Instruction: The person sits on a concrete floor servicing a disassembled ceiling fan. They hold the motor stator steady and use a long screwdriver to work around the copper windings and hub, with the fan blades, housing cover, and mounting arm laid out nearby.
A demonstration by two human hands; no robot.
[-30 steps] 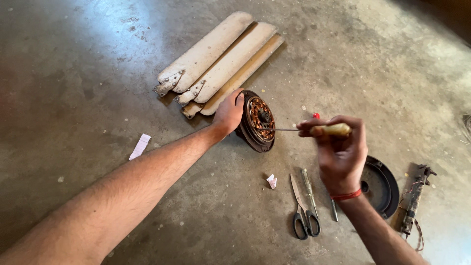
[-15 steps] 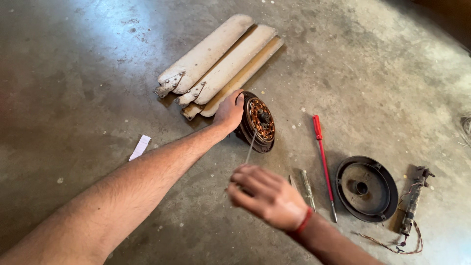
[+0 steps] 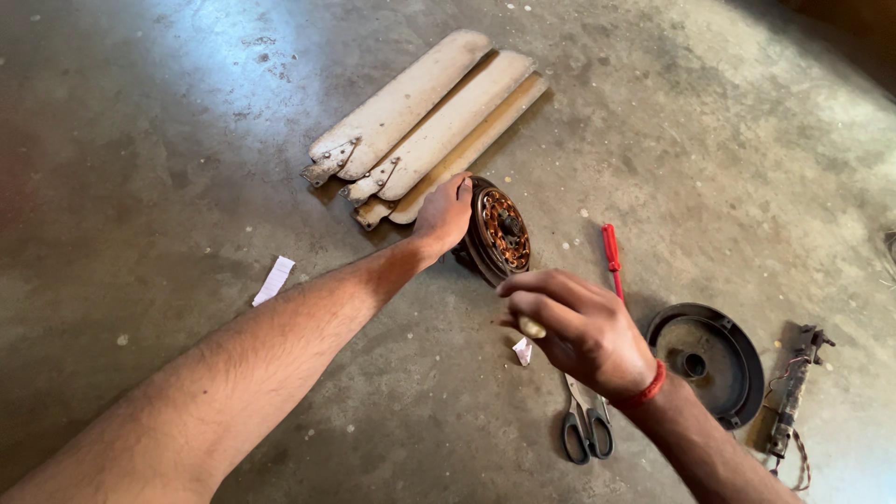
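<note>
The motor (image 3: 499, 233) stands on edge on the floor (image 3: 168, 140), just beside the fan blades (image 3: 429, 121). The left hand (image 3: 443, 217) clasps its rim. The right hand (image 3: 579, 327), near it, is closed on a pale handle (image 3: 532, 327), above scissors (image 3: 586, 425). A red screwdriver (image 3: 611, 257) lies beside; open floor left.

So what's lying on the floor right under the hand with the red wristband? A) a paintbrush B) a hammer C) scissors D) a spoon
C: black-handled scissors lie on the concrete floor just below the right hand.
</note>
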